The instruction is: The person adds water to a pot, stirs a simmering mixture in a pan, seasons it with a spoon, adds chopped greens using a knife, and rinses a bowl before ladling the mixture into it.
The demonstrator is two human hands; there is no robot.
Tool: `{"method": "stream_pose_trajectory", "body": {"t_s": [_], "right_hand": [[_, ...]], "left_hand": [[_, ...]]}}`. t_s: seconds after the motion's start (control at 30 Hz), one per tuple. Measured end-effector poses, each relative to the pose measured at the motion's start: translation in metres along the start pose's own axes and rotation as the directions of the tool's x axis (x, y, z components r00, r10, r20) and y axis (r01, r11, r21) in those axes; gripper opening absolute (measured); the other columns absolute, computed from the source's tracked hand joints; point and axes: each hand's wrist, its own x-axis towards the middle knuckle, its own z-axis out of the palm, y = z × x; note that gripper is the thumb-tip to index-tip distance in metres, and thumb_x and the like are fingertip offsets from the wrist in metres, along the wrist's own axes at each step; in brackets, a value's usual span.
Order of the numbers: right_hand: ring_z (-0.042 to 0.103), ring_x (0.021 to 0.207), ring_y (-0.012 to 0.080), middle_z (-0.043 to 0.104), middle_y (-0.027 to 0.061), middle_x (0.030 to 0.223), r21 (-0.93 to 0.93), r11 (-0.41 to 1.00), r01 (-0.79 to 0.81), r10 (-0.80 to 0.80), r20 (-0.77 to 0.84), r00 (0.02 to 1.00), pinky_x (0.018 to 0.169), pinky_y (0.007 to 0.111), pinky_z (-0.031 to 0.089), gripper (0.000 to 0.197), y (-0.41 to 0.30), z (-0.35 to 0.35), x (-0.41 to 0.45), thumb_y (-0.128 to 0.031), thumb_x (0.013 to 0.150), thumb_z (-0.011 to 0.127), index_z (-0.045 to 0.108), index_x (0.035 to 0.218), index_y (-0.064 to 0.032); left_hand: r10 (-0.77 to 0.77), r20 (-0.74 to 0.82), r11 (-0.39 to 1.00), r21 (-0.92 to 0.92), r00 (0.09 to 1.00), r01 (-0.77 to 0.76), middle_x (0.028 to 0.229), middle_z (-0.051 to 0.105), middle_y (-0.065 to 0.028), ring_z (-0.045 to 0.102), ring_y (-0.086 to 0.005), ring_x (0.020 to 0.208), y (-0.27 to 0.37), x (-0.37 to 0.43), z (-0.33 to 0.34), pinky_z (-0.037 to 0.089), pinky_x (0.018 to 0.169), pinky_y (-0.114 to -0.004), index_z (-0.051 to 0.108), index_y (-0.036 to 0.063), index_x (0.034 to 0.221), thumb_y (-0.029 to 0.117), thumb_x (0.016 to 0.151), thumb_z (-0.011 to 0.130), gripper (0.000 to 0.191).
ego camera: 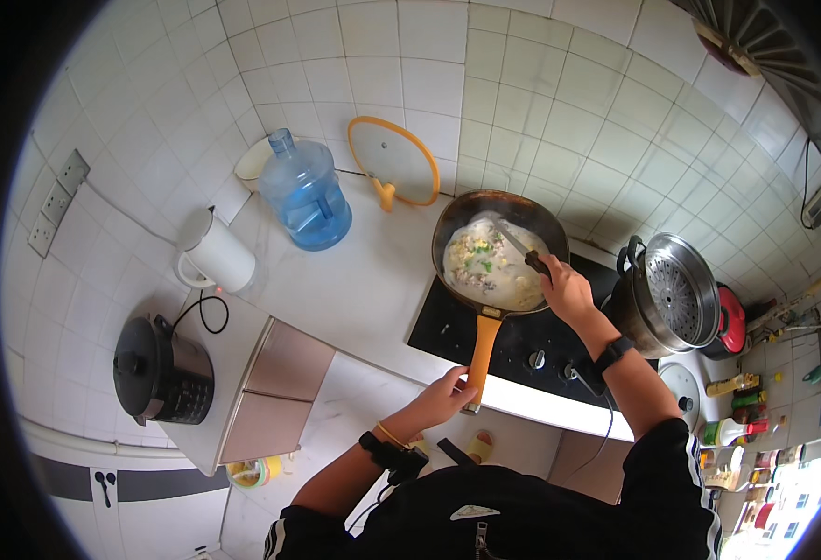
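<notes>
A deep frying pan [445, 210] with an orange handle stands on the black glass hob. It holds a milky white soup [498, 269] with yellow and chopped green bits, and faint steam rises. My left hand [449, 395] grips the lower end of the pan's handle. In my right hand [566, 287] is the dark handle of a metal utensil [512, 236], held over the pan's right side. Its far end dips into the soup, so its shape cannot be told.
Right of the pan stand a steel steamer pot [669, 294] and a red pot [732, 318], with bottles beyond. Leftward are an orange-rimmed glass lid [393, 161], a blue water jug [305, 196], a white electric kettle [218, 252] and a black electric cooker [165, 371].
</notes>
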Motion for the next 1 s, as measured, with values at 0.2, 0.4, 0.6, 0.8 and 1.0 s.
{"method": "stream_pose_trajectory", "body": {"t_s": [0.2,0.4,0.6,0.8,1.0], "right_hand": [[0.062,0.079,0.0325,0.061,0.0155,0.088,-0.086,0.995,0.041,-0.033,0.090,0.995,0.068,0.041,0.050,0.034,0.002,-0.028,-0.035,-0.018,0.082,0.055,0.050,0.115,-0.0110],[0.062,0.073,0.0296,0.061,0.0117,0.080,-0.124,0.987,0.098,-0.092,0.051,0.994,0.063,0.039,0.050,0.029,0.004,-0.077,-0.062,-0.015,0.078,0.058,0.057,0.107,-0.0119],[0.061,0.072,0.0277,0.058,0.0096,0.075,-0.201,0.973,0.110,-0.114,-0.005,0.994,0.061,0.038,0.049,0.031,-0.015,-0.141,-0.076,-0.011,0.074,0.062,0.061,0.104,-0.0140],[0.060,0.071,0.0275,0.056,0.0081,0.073,-0.342,0.928,0.146,-0.149,0.019,0.989,0.062,0.038,0.049,0.029,-0.015,-0.173,-0.091,-0.009,0.070,0.064,0.066,0.098,-0.0155],[0.060,0.072,0.0282,0.058,0.0096,0.076,-0.181,0.973,0.146,-0.132,0.088,0.987,0.064,0.038,0.049,0.030,-0.003,-0.138,-0.092,-0.010,0.071,0.063,0.064,0.101,-0.0144]], "left_hand": [[0.004,-0.023,0.999,0.033,1.000,-0.004,0.101,0.057,-0.0115,0.056,-0.0164,0.089,0.001,-0.002,0.001,0.047,0.079,-0.028,0.037,-0.0005,0.128,0.024,0.092,0.053,0.047],[-0.008,-0.020,0.998,0.058,1.000,0.009,0.098,0.057,-0.0107,0.056,-0.0159,0.087,0.004,0.001,0.000,0.047,0.076,-0.028,0.037,-0.0003,0.127,0.024,0.092,0.054,0.046],[0.052,-0.010,0.998,0.033,0.999,-0.051,0.095,0.060,-0.0120,0.058,-0.0177,0.082,-0.009,0.005,-0.004,0.049,0.073,-0.030,0.039,-0.0018,0.124,0.023,0.090,0.056,0.045],[0.045,0.025,0.999,0.030,0.999,-0.045,0.094,0.059,-0.0111,0.058,-0.0168,0.082,-0.007,0.007,-0.006,0.048,0.073,-0.029,0.039,-0.0017,0.124,0.022,0.090,0.055,0.044],[0.047,0.030,0.999,0.015,0.998,-0.047,0.095,0.059,-0.0111,0.057,-0.0175,0.083,-0.007,0.007,-0.005,0.048,0.075,-0.030,0.038,-0.0016,0.124,0.023,0.091,0.055,0.045]]}}
